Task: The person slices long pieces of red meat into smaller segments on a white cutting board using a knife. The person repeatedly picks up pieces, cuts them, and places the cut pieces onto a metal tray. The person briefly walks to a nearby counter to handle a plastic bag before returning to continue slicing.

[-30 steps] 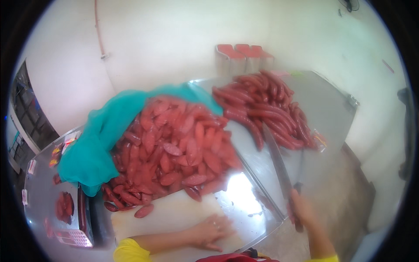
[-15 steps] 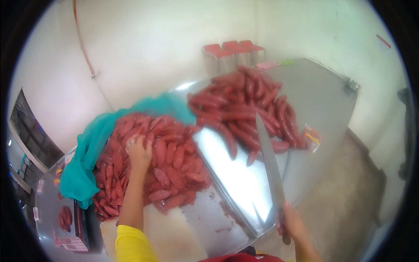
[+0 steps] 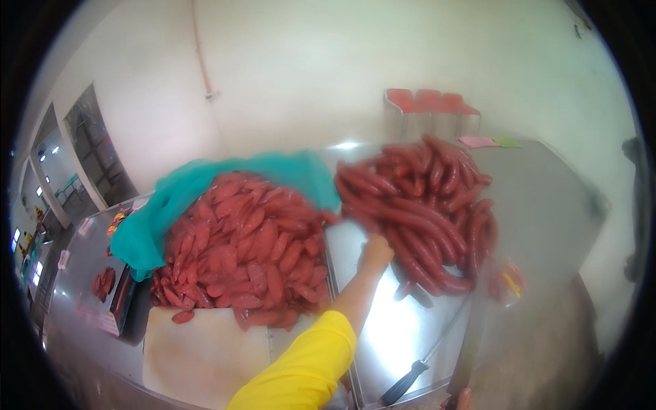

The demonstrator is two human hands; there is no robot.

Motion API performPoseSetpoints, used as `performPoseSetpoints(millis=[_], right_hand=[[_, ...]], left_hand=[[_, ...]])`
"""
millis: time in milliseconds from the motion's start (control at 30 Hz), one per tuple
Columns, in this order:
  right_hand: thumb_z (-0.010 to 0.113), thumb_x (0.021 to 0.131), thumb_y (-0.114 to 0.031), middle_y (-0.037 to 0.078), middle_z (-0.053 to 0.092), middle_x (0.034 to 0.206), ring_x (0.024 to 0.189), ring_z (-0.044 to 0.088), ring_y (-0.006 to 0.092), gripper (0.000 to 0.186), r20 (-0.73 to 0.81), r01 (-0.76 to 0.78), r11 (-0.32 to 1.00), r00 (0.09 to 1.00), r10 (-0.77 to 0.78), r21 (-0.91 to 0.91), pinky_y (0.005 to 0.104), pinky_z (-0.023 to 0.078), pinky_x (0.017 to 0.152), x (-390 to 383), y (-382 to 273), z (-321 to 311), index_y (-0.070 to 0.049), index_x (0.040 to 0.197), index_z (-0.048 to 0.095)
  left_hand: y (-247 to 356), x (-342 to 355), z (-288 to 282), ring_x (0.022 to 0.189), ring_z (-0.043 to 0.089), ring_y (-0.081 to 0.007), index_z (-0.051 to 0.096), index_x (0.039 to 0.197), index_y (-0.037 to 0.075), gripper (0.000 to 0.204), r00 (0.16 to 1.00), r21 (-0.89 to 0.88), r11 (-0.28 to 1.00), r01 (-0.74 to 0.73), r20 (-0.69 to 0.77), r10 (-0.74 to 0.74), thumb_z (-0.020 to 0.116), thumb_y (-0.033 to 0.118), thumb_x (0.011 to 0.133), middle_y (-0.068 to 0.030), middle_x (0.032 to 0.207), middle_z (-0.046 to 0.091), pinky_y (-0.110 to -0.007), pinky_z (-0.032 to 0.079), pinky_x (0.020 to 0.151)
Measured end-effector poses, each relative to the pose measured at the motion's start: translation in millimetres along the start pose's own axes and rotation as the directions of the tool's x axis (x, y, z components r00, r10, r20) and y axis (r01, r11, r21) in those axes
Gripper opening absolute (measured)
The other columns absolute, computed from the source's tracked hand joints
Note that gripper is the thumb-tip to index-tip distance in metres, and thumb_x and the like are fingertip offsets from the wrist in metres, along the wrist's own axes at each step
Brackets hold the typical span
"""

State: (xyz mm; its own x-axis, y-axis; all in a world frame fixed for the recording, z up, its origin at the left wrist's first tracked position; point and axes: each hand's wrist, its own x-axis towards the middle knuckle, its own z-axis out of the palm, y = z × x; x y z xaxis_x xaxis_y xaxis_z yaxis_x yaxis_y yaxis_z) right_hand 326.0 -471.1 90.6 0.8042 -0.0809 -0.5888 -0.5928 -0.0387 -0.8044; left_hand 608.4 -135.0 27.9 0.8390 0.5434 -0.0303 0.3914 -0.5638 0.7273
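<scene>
Sausages (image 3: 427,217): likely weighty, soft, slippery; grasp mid-length. Left hand (image 3: 377,254) at them, grip unclear; right hand (image 3: 465,400) grips knife (image 3: 466,355).

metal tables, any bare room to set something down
Bare: the cutting board, below the slice heap and left of the yellow sleeve; the right table, right of the whole sausages. Crowded: the slice heap with its teal cloth; around the left hand, beside the sausages; and the near edge, with the black-handled rod and knife in the right hand.
</scene>
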Motion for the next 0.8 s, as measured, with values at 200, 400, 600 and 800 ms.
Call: performPoseSetpoints(millis=[200,400,600,800], right_hand=[[0.031,0.097,-0.062,0.000,0.039,0.046,0.033,0.037,0.0147,0.057,0.015,-0.013,1.000,1.000,0.013,0.000,0.0285,0.031,0.033,-3,22,11,-0.015,0.070,0.047],[0.029,0.095,-0.066,0.002,0.042,0.046,0.034,0.038,0.0158,0.062,0.083,0.013,0.989,0.997,0.000,-0.149,0.0302,0.029,0.033,-10,31,49,-0.014,0.068,0.050],[0.031,0.099,-0.052,0.009,0.050,0.050,0.036,0.048,0.0224,0.061,0.165,-0.014,0.977,0.985,0.050,-0.212,0.0346,0.039,0.036,-51,38,131,-0.002,0.073,0.053],[0.035,0.100,-0.054,0.006,0.055,0.054,0.045,0.051,0.0137,0.065,0.478,0.218,0.855,0.877,0.039,-0.470,0.0283,0.040,0.044,-106,67,195,0.000,0.076,0.060]], left_hand=[[-26,-21,-40,0.077,0.062,-0.0300,0.056,0.108,-0.007,0.052,0.979,-0.482,0.858,0.175,0.175,-0.102,0.061,0.015,0.061,-0.0166,0.087,0.062,-0.037,0.051,0.068],[-100,-139,-187,0.061,0.057,-0.0156,0.060,0.109,0.000,0.042,0.921,-0.659,0.750,-0.058,0.255,0.295,0.072,0.020,0.074,-0.0070,0.080,0.061,-0.028,0.046,0.054],[-193,-278,-313,0.087,0.064,-0.0146,0.068,0.110,0.007,0.051,0.869,-0.104,0.972,-0.211,0.435,0.235,0.081,0.041,0.075,-0.0054,0.094,0.069,-0.029,0.050,0.081],[-292,-336,-387,0.089,0.064,-0.0188,0.070,0.112,0.011,0.050,0.797,0.047,0.998,0.039,0.601,-0.059,0.079,0.046,0.077,-0.0080,0.096,0.070,-0.030,0.049,0.082]])
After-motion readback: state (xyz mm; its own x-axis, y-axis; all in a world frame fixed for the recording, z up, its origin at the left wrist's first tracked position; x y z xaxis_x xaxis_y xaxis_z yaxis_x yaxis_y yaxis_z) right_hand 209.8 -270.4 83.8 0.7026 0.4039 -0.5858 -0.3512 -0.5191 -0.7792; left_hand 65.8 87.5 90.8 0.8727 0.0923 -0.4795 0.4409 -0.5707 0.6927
